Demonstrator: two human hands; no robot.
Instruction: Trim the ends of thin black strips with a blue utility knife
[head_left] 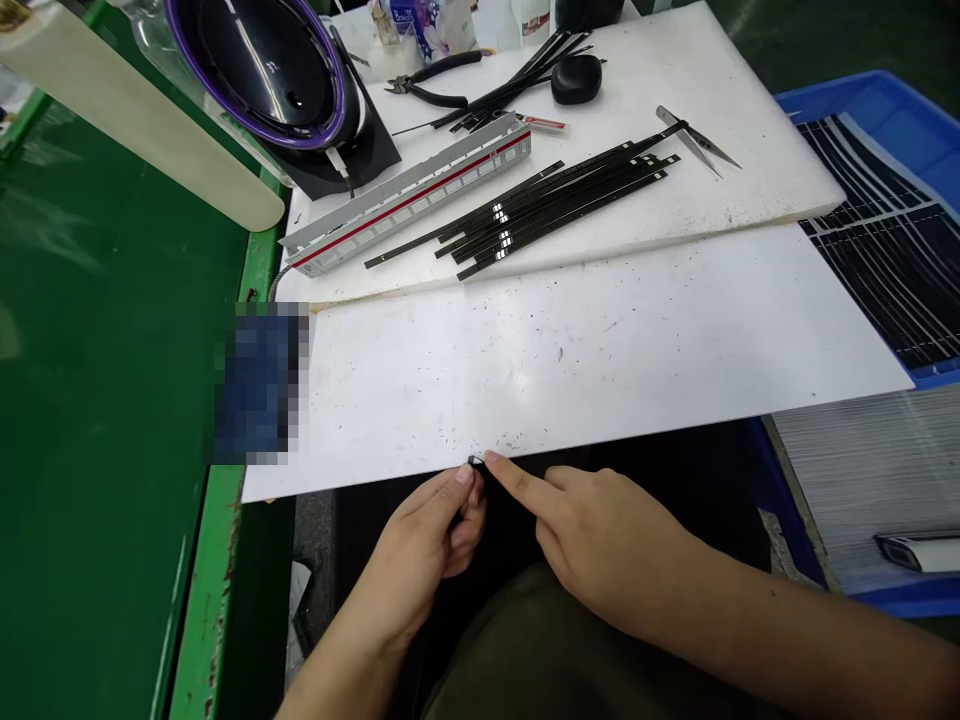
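Observation:
My left hand [435,545] is closed in a pinch at the front edge of the white board [645,340]. Between its thumb and finger a small black piece [472,460] sticks up, looking like the end of a thin strip. My right hand [589,530] stretches its index finger to the tip of that piece; whether it touches cannot be made out. The other right fingers are bent under and partly hidden. Beyond the hands, several thin black strips [555,213] with small light marks lie side by side beneath a grey model train car body [412,200] with a red stripe.
Tweezers [697,142], cutting pliers [435,82] and a black rounded case [576,79] lie on a thick white slab [757,130]. A purple-rimmed fan [262,70] stands at the back left. Black strip sheets [885,280] fill a blue bin [900,100] on the right.

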